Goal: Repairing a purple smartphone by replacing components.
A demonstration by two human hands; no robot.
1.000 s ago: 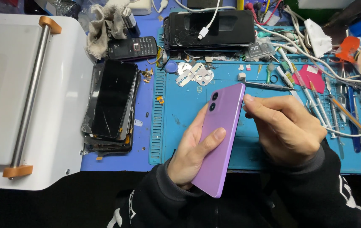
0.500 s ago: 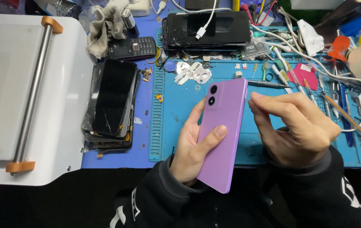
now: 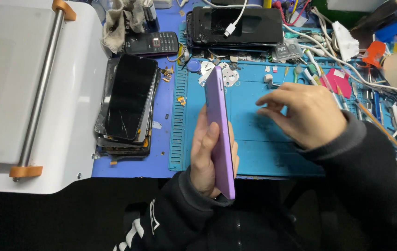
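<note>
Gripping purple phone (image 3: 220, 135) edge-on, left hand (image 3: 205, 155) fingers (image 3: 211, 135) wrapped around it.

The purple phone (image 3: 219, 135) stands edge-on, its faces unseen. Left of it, the white machine (image 3: 31, 93) is cut off by the frame edge.

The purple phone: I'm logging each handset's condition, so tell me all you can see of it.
The purple phone is slim, with a smooth lilac back and a matching edge. It is turned nearly edge-on to the camera, so its screen is hidden. Only the left hand grips it, above the blue work mat. The right hand hovers apart. No damage shows.
</note>
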